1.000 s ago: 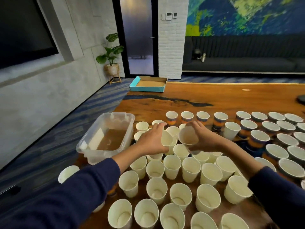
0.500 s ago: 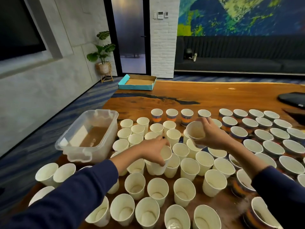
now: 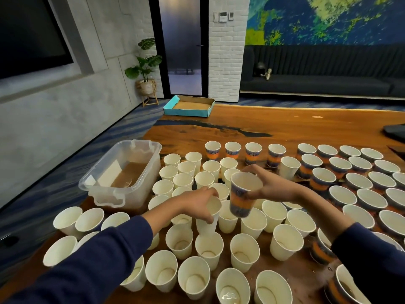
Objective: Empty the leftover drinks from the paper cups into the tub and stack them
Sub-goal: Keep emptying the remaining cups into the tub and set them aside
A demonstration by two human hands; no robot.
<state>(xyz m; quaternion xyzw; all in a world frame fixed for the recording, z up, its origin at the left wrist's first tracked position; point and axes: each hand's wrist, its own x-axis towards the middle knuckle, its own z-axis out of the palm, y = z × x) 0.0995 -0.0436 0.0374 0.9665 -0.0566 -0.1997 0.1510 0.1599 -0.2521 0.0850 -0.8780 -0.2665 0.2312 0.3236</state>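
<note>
My left hand [image 3: 195, 204] grips a plain white paper cup [image 3: 209, 216] near its rim, among the other cups in the middle of the table. My right hand [image 3: 266, 185] holds a blue and orange patterned cup [image 3: 242, 197] lifted above the white cups, upright and a little tilted, just right of the left hand's cup. The clear plastic tub [image 3: 122, 174] with brown liquid in it stands at the table's left edge, left of both hands.
Several white cups [image 3: 244, 252] crowd the near table; several patterned cups [image 3: 324, 179] fill the right side and the back row. A teal cardboard tray [image 3: 188, 106] lies at the wooden table's [image 3: 285, 126] far end. A dark object [image 3: 394, 132] lies far right.
My right hand has lifted its cup toward me, so its patterned side shows. The left hand has shifted slightly right with its white cup. The camera has moved closer.
</note>
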